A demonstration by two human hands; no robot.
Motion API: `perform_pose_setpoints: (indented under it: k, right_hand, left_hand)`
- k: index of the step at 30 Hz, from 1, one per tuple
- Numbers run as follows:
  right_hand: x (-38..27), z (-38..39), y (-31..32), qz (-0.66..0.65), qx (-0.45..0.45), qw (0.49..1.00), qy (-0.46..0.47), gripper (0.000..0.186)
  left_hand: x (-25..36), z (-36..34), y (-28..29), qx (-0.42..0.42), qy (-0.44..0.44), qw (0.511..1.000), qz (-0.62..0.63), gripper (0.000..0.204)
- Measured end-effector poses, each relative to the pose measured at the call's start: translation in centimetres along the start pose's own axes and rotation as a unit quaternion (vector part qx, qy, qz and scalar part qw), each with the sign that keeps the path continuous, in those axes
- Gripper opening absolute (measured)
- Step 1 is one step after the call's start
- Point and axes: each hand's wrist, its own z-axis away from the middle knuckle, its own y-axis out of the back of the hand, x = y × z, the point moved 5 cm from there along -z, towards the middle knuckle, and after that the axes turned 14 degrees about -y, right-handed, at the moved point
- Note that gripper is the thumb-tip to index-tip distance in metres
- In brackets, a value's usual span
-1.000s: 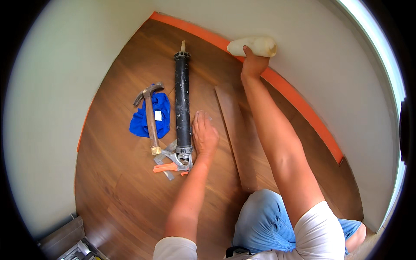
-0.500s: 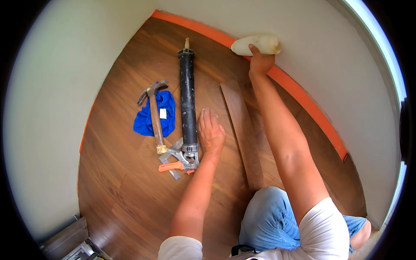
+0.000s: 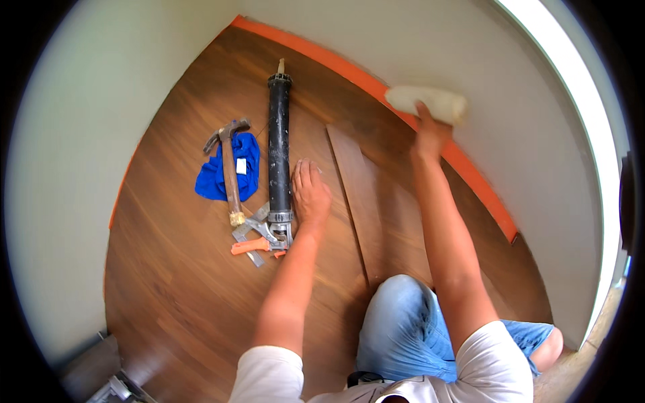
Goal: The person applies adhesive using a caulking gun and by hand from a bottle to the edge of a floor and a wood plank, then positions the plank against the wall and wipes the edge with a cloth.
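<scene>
Against the orange strip at the foot of the right wall, my right hand (image 3: 433, 140) grips a cream-white, rounded cylinder (image 3: 426, 101); motion blurs it, and I cannot tell its kind. Flat on the wood-look floor, my left hand (image 3: 312, 196) rests with nothing in it. Just left of it lies a long caulking gun (image 3: 279, 141) with a black barrel, pale nozzle and orange handle (image 3: 250, 246). Farther left, a claw hammer (image 3: 230, 171) lies across a bunched blue cloth (image 3: 250, 158). A small white piece (image 3: 241, 166) sits on the cloth.
A flat metal bar (image 3: 254, 258) shows partly under the gun's handle. Right of my left hand, a loose floor plank (image 3: 351, 195) lies lengthwise toward my knee. An orange strip (image 3: 329, 55) edges the wall. Grey metal equipment (image 3: 111, 389) stands at lower left.
My right hand has moved right and toward me along the wall with the cream-white cylinder. The whole view has shifted slightly; my left hand stays beside the caulking gun.
</scene>
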Motion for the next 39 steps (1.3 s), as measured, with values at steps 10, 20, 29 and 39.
perform_pose_setpoints:
  k: [10,20,29,39]
  right_hand:
    - [-11.0,8.1,36.5,-0.266,0.150,0.934,-0.184,0.046]
    - [-33.4,19.6,74.4,-0.149,0.288,0.945,-0.051,0.057]
    - [-23.9,28.5,102.0,-0.242,0.482,0.837,-0.096,0.055]
    - [-12.1,34.8,109.0,-0.411,0.576,0.707,0.001,0.057]
  left_hand:
    - [0.0,1.1,-1.2,-0.017,-0.016,0.999,-0.034,0.037]
    - [0.9,1.0,-1.8,0.007,-0.069,0.991,-0.114,0.030]
    - [15.1,11.9,5.1,0.074,0.015,0.995,0.060,0.023]
    - [18.9,26.3,14.7,-0.015,0.066,0.993,0.093,0.007]
